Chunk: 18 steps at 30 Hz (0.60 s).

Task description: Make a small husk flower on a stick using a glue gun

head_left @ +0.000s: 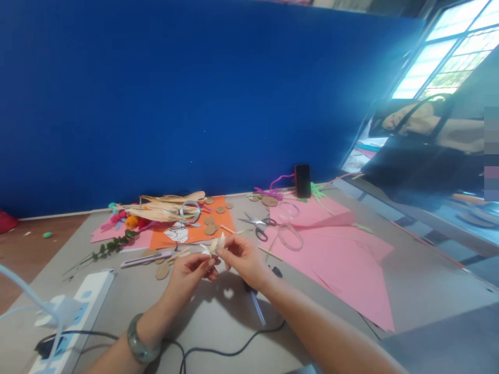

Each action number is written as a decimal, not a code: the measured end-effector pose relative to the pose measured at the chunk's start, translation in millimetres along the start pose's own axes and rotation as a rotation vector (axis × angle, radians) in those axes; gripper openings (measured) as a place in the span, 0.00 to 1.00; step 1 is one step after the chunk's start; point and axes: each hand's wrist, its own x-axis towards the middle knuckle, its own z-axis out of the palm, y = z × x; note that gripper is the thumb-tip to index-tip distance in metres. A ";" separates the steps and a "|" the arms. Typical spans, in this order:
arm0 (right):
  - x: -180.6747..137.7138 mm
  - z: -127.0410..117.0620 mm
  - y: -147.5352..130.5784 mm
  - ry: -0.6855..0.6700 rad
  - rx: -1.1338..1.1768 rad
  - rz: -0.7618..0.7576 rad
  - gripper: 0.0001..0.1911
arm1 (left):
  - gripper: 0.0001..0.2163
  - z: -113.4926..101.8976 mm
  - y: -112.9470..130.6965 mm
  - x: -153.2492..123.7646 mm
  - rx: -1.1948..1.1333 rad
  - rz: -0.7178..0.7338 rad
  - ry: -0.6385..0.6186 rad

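Observation:
Above the middle of the table, a small cream, petal-like piece (213, 246) is pinched between both sets of fingers. My left hand (194, 267), with a green bangle (141, 340) at its wrist, is closed on its lower left side. From the right, my right hand (244, 258) closes thumb and fingers on the same piece. Beneath the right wrist lies a dark tool (276, 271), mostly hidden, with a translucent stick (257, 309) jutting out toward me; it looks like a glue gun. Open scissors (258, 223) lie just beyond the right hand. A light purple utility knife (146, 258) rests left of the hands.
Dried husk strips (163, 212) and a tape roll (189, 212) lie on orange paper (218, 208), with several brown discs (211, 229) around. Pink sheets (343, 254) cover the right. A phone (302, 181) leans at the back. A power strip (91, 296) and black cable (230, 354) are nearer.

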 end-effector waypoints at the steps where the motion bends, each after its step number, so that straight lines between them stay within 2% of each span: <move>1: -0.2 0.5 0.5 -0.014 0.042 0.012 0.10 | 0.13 0.1 0.0 -0.4 0.020 0.022 0.000; 8: -0.1 2.1 2.6 0.029 0.061 0.015 0.12 | 0.11 -3.0 -6.5 -1.2 0.143 0.130 0.024; 13: -1.4 3.6 -3.6 0.048 -0.007 0.027 0.11 | 0.11 -4.1 -8.4 -0.8 0.288 0.259 0.045; 18: -2.8 3.9 -7.9 0.047 -0.082 0.029 0.13 | 0.11 -2.0 -4.7 -3.2 0.411 0.296 0.044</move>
